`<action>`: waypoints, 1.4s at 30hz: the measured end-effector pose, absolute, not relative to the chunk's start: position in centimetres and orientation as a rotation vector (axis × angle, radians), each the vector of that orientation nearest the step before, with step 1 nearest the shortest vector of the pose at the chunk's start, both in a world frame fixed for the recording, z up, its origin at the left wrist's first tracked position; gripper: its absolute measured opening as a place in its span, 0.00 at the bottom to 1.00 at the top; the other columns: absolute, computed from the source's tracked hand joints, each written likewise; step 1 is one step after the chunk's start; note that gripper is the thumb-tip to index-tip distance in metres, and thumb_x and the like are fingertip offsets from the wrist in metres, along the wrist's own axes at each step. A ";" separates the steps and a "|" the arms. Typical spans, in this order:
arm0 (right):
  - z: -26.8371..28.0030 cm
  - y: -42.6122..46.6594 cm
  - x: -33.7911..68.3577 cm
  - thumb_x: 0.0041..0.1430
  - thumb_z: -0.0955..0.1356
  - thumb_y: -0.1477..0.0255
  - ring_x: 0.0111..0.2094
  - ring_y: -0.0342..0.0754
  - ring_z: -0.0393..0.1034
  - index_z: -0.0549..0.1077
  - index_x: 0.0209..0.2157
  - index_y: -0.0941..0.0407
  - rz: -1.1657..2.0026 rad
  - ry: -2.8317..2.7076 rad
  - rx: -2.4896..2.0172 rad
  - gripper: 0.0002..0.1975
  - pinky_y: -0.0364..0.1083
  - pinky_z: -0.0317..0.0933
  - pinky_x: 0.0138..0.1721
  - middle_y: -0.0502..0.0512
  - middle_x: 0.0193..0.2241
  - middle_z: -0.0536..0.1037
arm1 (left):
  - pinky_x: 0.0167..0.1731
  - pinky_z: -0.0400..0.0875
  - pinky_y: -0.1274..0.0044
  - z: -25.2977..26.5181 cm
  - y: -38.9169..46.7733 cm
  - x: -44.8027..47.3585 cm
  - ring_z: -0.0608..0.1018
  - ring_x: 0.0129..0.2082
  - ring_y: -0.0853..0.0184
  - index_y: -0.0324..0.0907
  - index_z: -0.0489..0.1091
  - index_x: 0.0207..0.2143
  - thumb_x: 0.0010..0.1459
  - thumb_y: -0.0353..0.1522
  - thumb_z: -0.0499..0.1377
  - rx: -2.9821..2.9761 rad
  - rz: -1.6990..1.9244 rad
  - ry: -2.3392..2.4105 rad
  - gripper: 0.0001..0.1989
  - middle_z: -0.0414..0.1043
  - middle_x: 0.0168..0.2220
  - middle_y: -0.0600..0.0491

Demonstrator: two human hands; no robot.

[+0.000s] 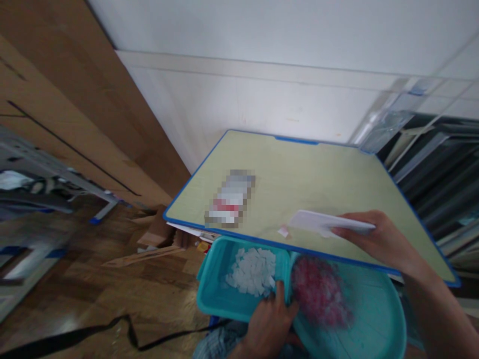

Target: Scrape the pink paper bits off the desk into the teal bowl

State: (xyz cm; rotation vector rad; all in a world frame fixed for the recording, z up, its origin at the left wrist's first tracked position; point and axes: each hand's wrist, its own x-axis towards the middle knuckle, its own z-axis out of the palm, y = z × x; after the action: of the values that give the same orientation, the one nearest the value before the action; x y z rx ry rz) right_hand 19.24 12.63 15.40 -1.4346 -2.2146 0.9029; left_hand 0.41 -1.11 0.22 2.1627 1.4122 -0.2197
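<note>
My right hand [374, 237] grips a thin white card [318, 222] by its right end, thumb below and fingers above. The card is tilted just over the front of a pale yellow folding table [318, 174]. A small pinkish-white piece [283, 231] lies on the tabletop by the card's left end. Lower down, my left hand [271, 316] reaches over the near right edge of a teal basin [209, 296], index finger stretched out and thumb apart. Its fingertips are close to a heap of small white pieces [252, 271] in the basin. Whether they touch a piece is unclear.
A pixelated phone-shaped object [230, 199] lies on the table's left part. Right of the basin, a round teal tray [385, 304] holds a blurred pink-red pile [320, 291]. Cardboard [157, 239] lies on the wooden floor, near a black strap [130, 331]. Dark panels [441, 159] stand at right.
</note>
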 end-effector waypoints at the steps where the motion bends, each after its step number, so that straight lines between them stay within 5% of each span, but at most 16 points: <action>1: 15.4 12.6 19.5 0.52 0.64 0.60 0.21 0.44 0.64 0.77 0.28 0.59 0.908 -2.235 -1.439 0.17 0.40 0.56 0.20 0.50 0.20 0.74 | 0.33 0.73 0.63 0.2 -1.1 0.4 0.75 0.38 0.52 0.49 0.61 0.50 0.40 0.48 0.62 2.162 -0.212 1.415 0.34 0.52 0.57 0.36; 32: 14.8 12.5 18.0 0.52 0.64 0.63 0.24 0.47 0.70 0.78 0.31 0.59 0.874 -2.169 -1.401 0.15 0.41 0.60 0.21 0.53 0.24 0.78 | 0.35 0.71 0.63 0.0 -1.1 0.6 0.73 0.41 0.53 0.50 0.59 0.52 0.41 0.46 0.63 2.123 -0.250 1.413 0.35 0.48 0.59 0.37; 42: 14.0 12.0 17.8 0.54 0.63 0.63 0.19 0.41 0.61 0.73 0.21 0.60 1.029 -2.238 -1.380 0.17 0.40 0.53 0.19 0.49 0.16 0.70 | 0.33 0.72 0.65 0.2 -1.2 0.4 0.75 0.38 0.54 0.50 0.59 0.52 0.43 0.47 0.61 2.186 -0.242 1.409 0.34 0.50 0.58 0.36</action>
State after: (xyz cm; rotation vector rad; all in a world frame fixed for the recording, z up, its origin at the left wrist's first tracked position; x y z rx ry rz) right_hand 17.83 12.04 14.02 -1.3801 -2.2379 1.0293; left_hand 0.44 -1.15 0.20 2.1858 1.4085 -0.2421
